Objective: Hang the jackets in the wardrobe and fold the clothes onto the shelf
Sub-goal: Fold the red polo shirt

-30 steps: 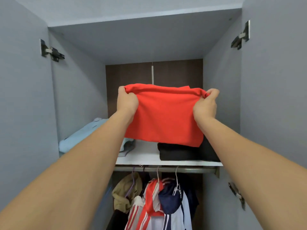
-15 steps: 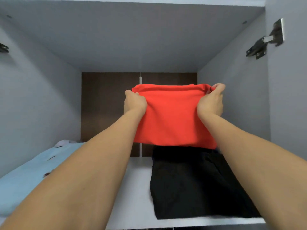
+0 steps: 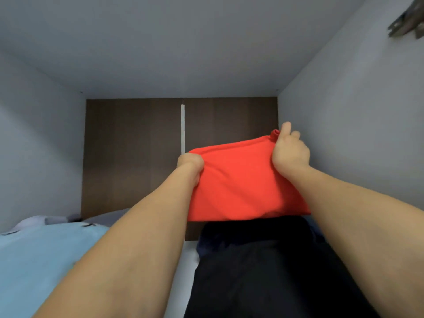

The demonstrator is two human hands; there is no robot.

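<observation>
A folded red garment hangs in the air inside the wardrobe's upper compartment, held at its top edge by both hands. My left hand grips its left corner and my right hand grips its right corner, slightly higher. The cloth's lower edge hovers just above the far end of a folded black garment lying on the white shelf. A folded light blue garment lies on the shelf's left side.
Grey side walls and a grey top panel close in the compartment, with a dark brown back panel. A metal door hinge sits at the upper right. A narrow strip of bare white shelf runs between the two folded piles.
Both hands carried the red garment deeper into the compartment and lower, to the right, over the black pile. The camera moved closer, so the hanging rail and jackets dropped out of view.
</observation>
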